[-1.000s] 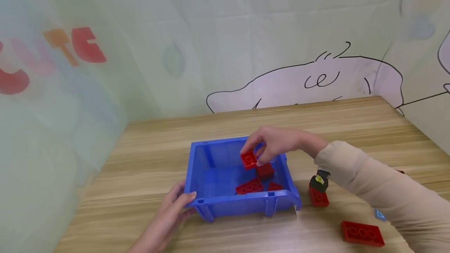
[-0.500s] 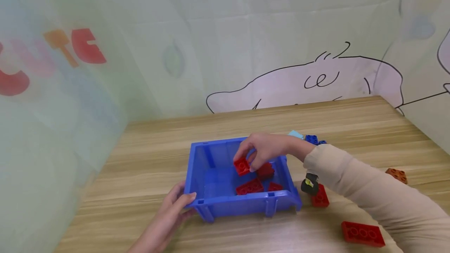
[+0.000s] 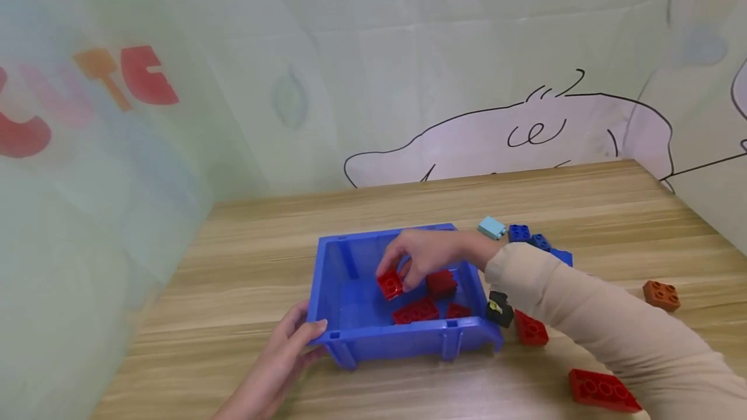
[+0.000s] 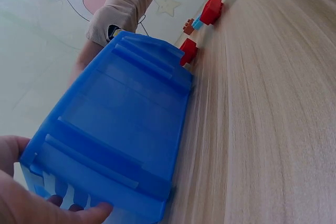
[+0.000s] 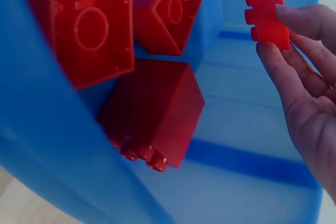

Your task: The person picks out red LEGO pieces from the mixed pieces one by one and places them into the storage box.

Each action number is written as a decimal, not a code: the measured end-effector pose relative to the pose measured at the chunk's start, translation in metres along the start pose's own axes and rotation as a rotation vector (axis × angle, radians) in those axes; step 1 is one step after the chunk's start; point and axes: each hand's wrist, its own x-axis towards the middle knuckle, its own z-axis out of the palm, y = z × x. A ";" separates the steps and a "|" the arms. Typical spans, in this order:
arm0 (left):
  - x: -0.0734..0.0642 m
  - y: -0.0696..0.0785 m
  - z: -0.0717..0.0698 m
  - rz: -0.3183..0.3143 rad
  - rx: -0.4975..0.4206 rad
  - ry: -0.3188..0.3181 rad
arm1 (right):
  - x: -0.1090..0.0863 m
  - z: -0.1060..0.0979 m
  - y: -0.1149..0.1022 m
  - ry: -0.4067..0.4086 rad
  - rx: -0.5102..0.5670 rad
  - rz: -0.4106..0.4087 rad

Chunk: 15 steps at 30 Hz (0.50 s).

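Observation:
A blue plastic bin (image 3: 397, 345) stands on the table, with my left hand (image 3: 292, 337) gripping its near left corner, thumb over the rim. In the left wrist view the fingers (image 4: 97, 213) wrap the bin's end. My right hand (image 3: 426, 255) pinches a small red toy brick (image 3: 390, 285) between thumb and fingers, inside the bin's opening and above its floor. The right wrist view shows this brick (image 5: 270, 17) with its studs sideways. Below and right lie a dark red brick (image 3: 441, 284), a longer red brick (image 3: 416, 310) and another red piece (image 3: 458, 310), partly hidden by the front wall.
Right of the bin lie a red brick (image 3: 531, 328) and a long red brick (image 3: 604, 390), partly behind the sleeve. An orange-brown brick (image 3: 662, 295) sits farther right. Behind the right arm are a light blue brick (image 3: 492, 227) and several dark blue bricks (image 3: 519, 233).
My right hand has moved left and slightly down with the red brick, farther over the bin. Bricks behind the arm have come into view. The left hand and bin hold still.

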 end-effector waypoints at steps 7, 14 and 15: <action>0.000 -0.001 0.001 0.001 -0.006 0.001 | 0.005 0.004 0.002 -0.014 -0.059 0.029; 0.001 -0.001 0.001 -0.001 -0.003 0.013 | 0.010 0.005 0.003 -0.022 -0.094 0.053; 0.001 -0.002 0.001 -0.002 -0.001 0.015 | 0.011 0.006 0.003 -0.027 -0.102 0.057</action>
